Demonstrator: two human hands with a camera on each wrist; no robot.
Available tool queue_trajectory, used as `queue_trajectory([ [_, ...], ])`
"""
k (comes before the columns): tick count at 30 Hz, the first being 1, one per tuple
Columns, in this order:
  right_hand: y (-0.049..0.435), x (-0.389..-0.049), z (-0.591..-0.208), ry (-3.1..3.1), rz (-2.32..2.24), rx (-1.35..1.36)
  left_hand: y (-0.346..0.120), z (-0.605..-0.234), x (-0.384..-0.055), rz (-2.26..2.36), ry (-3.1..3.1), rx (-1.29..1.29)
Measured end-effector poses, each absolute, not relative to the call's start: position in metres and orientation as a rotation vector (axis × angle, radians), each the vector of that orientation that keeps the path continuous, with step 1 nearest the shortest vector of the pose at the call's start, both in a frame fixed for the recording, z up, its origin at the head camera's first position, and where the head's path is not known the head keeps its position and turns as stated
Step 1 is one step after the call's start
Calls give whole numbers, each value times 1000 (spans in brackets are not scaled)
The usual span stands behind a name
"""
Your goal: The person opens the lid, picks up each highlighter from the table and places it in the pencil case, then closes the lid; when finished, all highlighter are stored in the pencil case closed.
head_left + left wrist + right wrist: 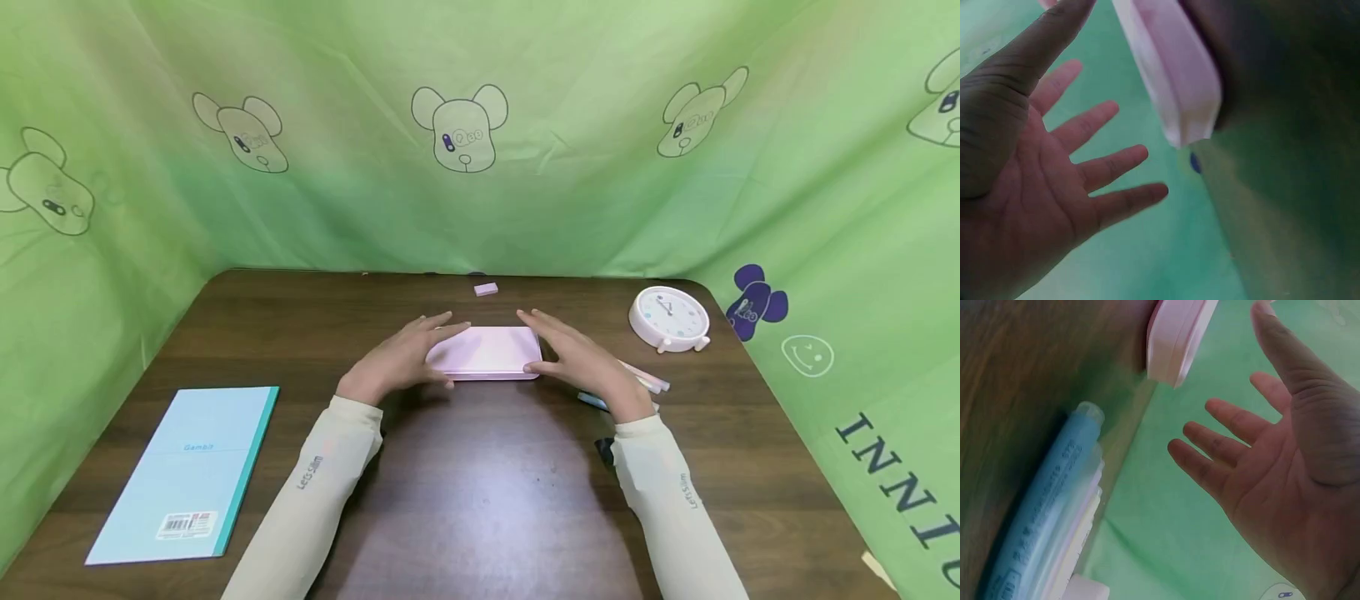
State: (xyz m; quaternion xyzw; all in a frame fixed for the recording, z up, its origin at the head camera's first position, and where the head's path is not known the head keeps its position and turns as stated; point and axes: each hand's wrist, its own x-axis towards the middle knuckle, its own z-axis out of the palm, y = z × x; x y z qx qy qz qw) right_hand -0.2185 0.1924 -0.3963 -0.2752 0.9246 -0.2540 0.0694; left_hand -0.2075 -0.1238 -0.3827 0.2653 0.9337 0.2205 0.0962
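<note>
A flat pink case, closed and rounded at the corners, lies on the table between my two hands. On its left side is my left hand, fingers spread and fairly straight. My right hand mirrors it on the right, with the thumb near the case's front corner. Both wrist views show bare palms; a gap separates the fingers from the case on the left and from its end on the right. Whether either thumb touches it I cannot tell. Beneath the right wrist lie several highlighters, a blue one nearest.
Behind the case sits a small pink eraser-like block. A white round clock lies at the back right. To the left is a light blue notebook. Green printed cloth hangs around the table's back and sides.
</note>
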Motion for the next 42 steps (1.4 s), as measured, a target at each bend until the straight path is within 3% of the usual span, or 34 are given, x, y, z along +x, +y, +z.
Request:
queue_trajectory([
  [8,188,-216,-408,2721,-764,-807,-127,-407,-214,676,2708,842],
  [38,182,-224,-424,2714,-777,-866,-133,-414,-220,605,2724,768],
  [42,188,-235,-441,2741,-788,-941,-134,-413,-220,620,2738,752],
])
